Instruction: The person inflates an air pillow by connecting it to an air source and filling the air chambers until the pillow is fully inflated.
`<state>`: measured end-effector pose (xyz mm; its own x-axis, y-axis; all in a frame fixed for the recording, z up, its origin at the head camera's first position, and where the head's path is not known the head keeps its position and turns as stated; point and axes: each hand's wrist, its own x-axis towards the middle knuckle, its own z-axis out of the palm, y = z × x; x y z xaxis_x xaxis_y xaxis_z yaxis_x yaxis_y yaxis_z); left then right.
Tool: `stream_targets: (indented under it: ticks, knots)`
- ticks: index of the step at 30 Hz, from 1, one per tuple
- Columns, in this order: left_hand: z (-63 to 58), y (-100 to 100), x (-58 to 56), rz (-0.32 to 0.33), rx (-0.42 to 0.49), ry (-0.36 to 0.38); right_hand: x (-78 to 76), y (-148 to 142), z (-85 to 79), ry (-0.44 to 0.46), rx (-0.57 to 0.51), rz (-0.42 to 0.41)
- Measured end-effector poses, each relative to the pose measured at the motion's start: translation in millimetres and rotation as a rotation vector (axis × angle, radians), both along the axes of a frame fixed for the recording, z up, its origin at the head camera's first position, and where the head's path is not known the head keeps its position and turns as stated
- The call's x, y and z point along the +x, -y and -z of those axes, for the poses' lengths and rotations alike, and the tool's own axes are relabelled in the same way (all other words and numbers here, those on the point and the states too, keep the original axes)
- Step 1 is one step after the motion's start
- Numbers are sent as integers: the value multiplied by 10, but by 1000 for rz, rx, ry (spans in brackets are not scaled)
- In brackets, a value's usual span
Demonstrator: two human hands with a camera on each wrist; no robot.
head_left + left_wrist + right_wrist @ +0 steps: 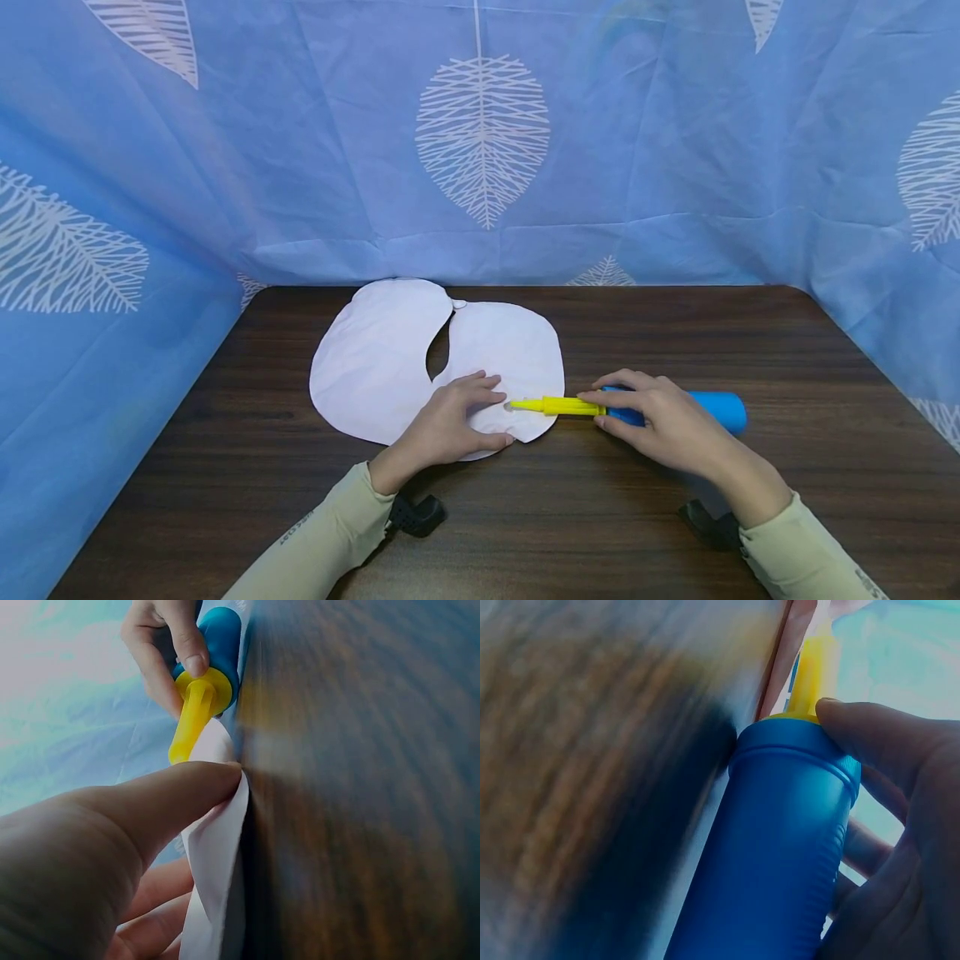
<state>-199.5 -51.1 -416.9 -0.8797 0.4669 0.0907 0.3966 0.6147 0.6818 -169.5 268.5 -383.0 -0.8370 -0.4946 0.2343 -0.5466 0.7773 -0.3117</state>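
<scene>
A flat white inflatable neck pillow (375, 358) lies on the table, its two lobes meeting at a small tab at the back. My left hand (453, 421) holds its right lobe near the front edge. In the left wrist view the thumb (202, 784) bears on the fabric, which folds up beside the fingers. From the right, my right hand (667, 417) grips a blue hand pump (720, 410) around the end where its yellow nozzle (570, 406) begins. The nozzle's tip points left and meets a small valve on the pillow; how deep it sits cannot be seen.
The dark wood-grain table (787, 350) has rounded back corners. Blue cloth (637, 150) with white leaf prints hangs behind it and along both sides. A black wrist mount (417, 515) sits under the left forearm, and another black mount (708, 525) under the right.
</scene>
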Motion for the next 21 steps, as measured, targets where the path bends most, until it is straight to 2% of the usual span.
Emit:
stream_targets:
  ticks: [10,14,21]
  knots:
    - [41,-34,-3,20,-20,-62,-13,-17,11,48,-46,39]
    - [52,-69,0,4,-20,-76,-19,-21,16,48,-47,50]
    - [41,-106,2,-47,33,-79,-28,2,46,55,-40,64]
